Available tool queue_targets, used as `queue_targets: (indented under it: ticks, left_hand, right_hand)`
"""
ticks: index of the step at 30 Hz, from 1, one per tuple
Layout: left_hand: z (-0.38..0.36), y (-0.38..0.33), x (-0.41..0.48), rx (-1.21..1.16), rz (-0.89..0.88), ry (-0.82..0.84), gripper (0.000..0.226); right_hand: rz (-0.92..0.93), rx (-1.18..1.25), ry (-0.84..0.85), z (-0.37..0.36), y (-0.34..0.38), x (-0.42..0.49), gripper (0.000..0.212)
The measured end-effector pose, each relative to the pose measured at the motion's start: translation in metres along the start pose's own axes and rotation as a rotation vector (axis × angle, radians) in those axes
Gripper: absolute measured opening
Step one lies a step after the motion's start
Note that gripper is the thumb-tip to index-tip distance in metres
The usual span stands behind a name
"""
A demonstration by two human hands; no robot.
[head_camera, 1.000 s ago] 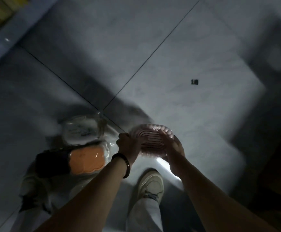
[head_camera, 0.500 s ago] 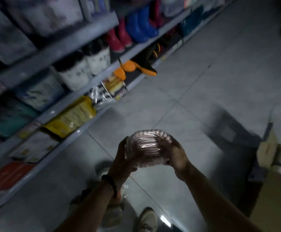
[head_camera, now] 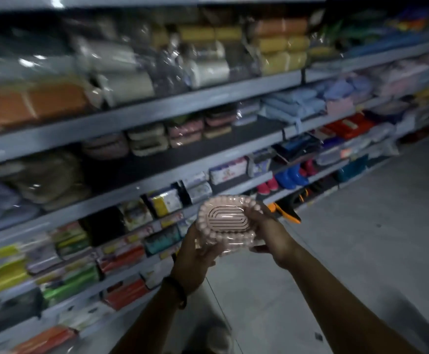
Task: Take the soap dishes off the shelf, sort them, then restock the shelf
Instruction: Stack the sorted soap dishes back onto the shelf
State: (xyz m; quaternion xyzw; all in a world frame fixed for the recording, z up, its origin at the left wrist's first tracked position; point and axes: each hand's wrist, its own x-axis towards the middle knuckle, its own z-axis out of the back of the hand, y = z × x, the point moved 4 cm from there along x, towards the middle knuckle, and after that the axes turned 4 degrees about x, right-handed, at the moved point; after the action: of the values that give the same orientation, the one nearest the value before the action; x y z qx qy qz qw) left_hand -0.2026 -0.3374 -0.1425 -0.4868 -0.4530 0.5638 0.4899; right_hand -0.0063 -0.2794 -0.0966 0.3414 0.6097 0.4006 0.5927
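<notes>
A small stack of pink oval soap dishes [head_camera: 224, 223] wrapped in clear plastic is held between both hands in front of me. My left hand [head_camera: 195, 259] grips it from below and the left, my right hand [head_camera: 267, 226] from the right side. On the dark middle shelf [head_camera: 246, 134] stand several more wrapped soap dishes [head_camera: 185, 131], pink and beige, in short stacks. Bare dark board shows in front of them and to their right.
Long grey shelving [head_camera: 157, 108] fills the left and back, packed with sponges, cloths, boxed goods and blue and red boots [head_camera: 288, 176]. Grey tiled floor [head_camera: 361, 238] spreads to the right. My shoe [head_camera: 218, 335] shows at the bottom.
The view has swung up from the floor to the shelving. Both hands have lifted the pink soap dishes from near the floor to chest height, still holding them.
</notes>
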Motion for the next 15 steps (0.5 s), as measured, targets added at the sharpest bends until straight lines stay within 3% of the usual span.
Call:
queue_targets:
  ticks: [8, 12, 15]
  left_hand:
    - [0.131, -0.02, 0.022, -0.008, -0.06, -0.41, 0.053]
    - [0.181, -0.032, 0.052, -0.004, -0.049, -0.487, 0.051]
    - [0.205, -0.032, 0.076, 0.047, -0.004, -0.52, 0.059]
  right_hand:
    - [0.103, 0.047, 0.076, -0.15, 0.065, 0.033, 0.076]
    - [0.149, 0.021, 0.016, -0.206, 0.084, 0.062, 0.056]
    - [0.19, -0.054, -0.064, -0.238, 0.099, 0.084, 0.056]
